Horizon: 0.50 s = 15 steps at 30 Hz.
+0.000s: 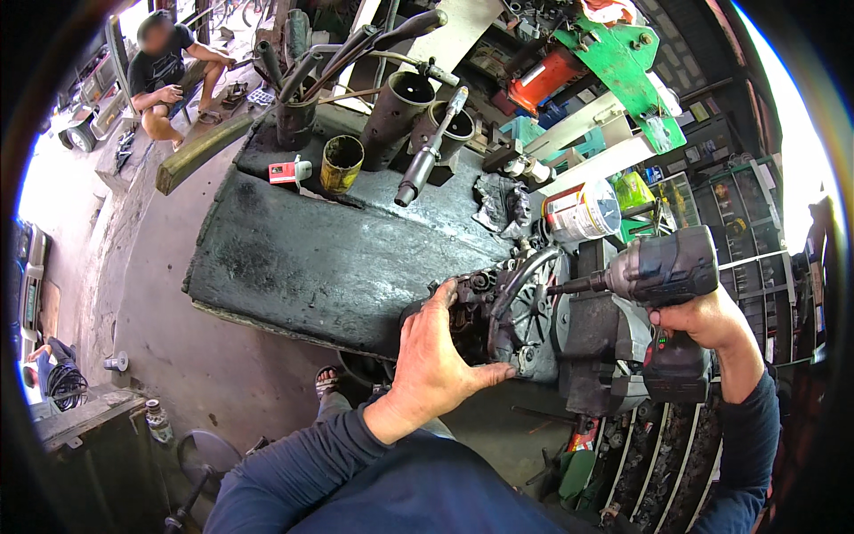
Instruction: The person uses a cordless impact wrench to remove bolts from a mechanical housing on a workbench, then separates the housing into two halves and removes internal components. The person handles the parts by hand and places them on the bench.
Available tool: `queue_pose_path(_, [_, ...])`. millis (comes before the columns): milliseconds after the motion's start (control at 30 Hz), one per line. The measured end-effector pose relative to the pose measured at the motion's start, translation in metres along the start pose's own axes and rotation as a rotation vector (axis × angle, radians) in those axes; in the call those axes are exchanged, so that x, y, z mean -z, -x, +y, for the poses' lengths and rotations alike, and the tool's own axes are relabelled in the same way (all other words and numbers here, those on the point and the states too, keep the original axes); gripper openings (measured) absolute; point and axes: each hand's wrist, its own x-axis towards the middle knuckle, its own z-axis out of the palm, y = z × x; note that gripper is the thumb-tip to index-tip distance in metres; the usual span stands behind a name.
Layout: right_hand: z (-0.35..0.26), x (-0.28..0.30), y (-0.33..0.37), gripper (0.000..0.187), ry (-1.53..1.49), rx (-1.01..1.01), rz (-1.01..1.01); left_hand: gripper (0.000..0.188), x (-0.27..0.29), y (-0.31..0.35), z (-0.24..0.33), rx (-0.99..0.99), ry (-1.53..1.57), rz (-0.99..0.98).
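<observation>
A dark blue sleeve [294,467] fills the lower edge, nearest the lens, and leads up to the left hand [433,356]. That hand lies flat and spread on the near side of a grimy engine assembly [525,325], fingers [442,294] curled over its upper edge and thumb pressed along its lower part; it grips nothing, only braces the metal. The right hand [703,322] is closed tight around the handle of a cordless impact wrench [663,276], whose grey body points left, its socket end meeting the engine assembly's ribbed round cover. The two hands are well apart, one on each side of the assembly. The assembly sits at the near right corner of a black, oil-stained workbench [311,258]. Farther back on the bench stand a yellow tin [342,164], a small red box [286,171], several dark metal tubes [396,107] and a crumpled rag [498,203]. A white plastic tub [583,212] lies on its side just beyond the wrench. A green metal frame [623,62] hangs above. At upper left, another person [165,76] sits on the ground.
</observation>
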Motion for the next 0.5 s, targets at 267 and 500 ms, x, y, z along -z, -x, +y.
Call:
queue_pose_path(267, [0.007, -0.003, 0.005, 0.047, -0.071, 0.140, 0.039, 0.142, 0.000, 0.000, 0.008, 0.085, 0.035, -0.011])
queue_pose_path(500, [0.024, 0.008, 0.000, 0.047, -0.029, 0.237, -0.092, 0.139, -0.003, 0.004, 0.010, 0.080, 0.007, 0.032])
